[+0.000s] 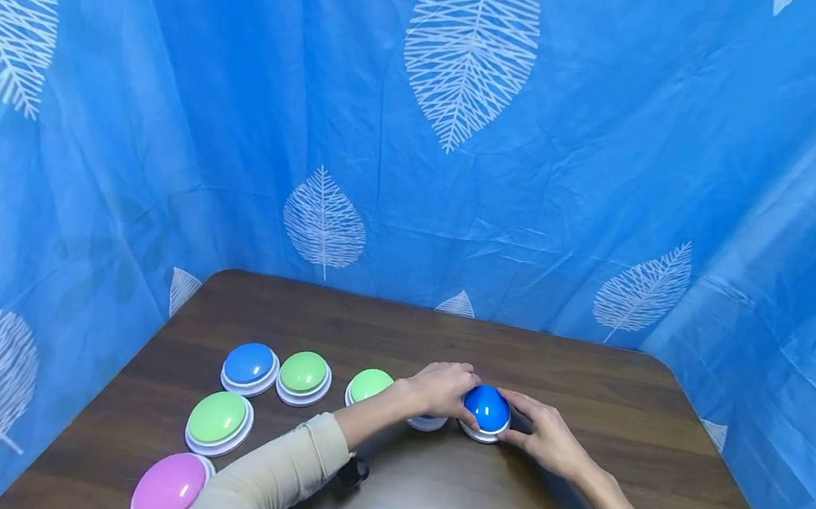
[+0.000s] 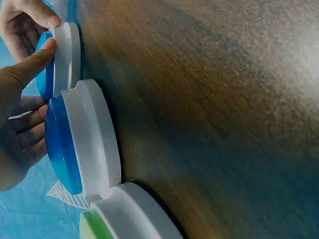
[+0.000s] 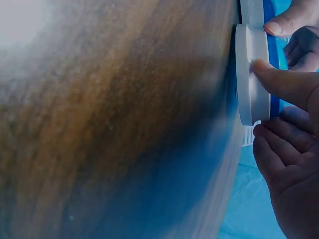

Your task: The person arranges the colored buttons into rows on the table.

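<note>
Glossy blue button, round, domed like a low bowl turned over, bright glints on its crown. Base smooth and white, wider at the foot, side pinched in as your right wrist view shows. It sits base down on the dark wood table, at the right end of the row, between your two hands.

Your left hand has the button's left side: thumb at the near edge about where dome meets base, fingers bent toward the far edge, spread no wider than the grip needs. Your right hand holds the opposite side, thumb against the white base, fingers curved round the far side, likewise parted only to span it.

Just left, below your left wrist, a second blue button of like build; the head view gives you little beyond its white rim. Next along, a green button partly covered by your forearm, another green one, then a third blue button at the corner. From there the line turns toward you: a lime button, then a pink button.
</note>
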Tool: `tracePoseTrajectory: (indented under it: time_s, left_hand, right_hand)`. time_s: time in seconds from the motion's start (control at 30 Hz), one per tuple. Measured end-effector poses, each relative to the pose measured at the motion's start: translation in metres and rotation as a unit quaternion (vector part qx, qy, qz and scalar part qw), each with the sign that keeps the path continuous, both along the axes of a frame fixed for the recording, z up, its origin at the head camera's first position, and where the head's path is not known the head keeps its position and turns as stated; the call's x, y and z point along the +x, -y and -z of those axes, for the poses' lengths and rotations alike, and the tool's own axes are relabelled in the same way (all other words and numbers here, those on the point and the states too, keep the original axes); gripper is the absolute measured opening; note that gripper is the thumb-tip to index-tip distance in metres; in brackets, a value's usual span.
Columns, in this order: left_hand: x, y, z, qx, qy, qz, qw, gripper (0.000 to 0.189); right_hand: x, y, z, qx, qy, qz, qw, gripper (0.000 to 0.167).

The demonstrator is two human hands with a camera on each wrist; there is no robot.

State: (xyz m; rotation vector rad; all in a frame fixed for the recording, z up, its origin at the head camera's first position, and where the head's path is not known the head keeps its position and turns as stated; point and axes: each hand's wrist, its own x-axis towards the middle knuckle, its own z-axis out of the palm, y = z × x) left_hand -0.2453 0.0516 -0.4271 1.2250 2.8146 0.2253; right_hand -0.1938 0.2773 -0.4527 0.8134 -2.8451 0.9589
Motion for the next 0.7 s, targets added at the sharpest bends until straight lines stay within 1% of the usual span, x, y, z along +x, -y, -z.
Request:
tracePoseTrajectory:
  time_s: [0.17,0.33,0.47,0.7]
  left_hand:
    - [-0.0015,0.0008,0.0024,0.002,0.013,-0.007,0.9999,0.069]
    - [-0.0023,0.0038,0.0005,-0.006,0.015,-0.006,0.9998,0.067]
    - [-0.002,0.0057,-0.0008,-0.011,0.019,-0.005,0.9998,0.067]
    - [0.0003,0.0074,-0.0016,-0.019,0.032,-0.015,0.9992,0.066]
  right_hand:
    - [-0.0036,0.0003,0.0023,0.008,0.005,-0.004,0.9999,0.06]
    - [-0.0064,0.0032,0.0012,0.01,-0.001,-0.004,0.9999,0.059]
    - [-0.0067,0.0051,0.0007,0.009,-0.004,-0.012,0.9999,0.059]
    - [-0.007,0.0071,0.0019,0.012,0.016,-0.022,0.9996,0.058]
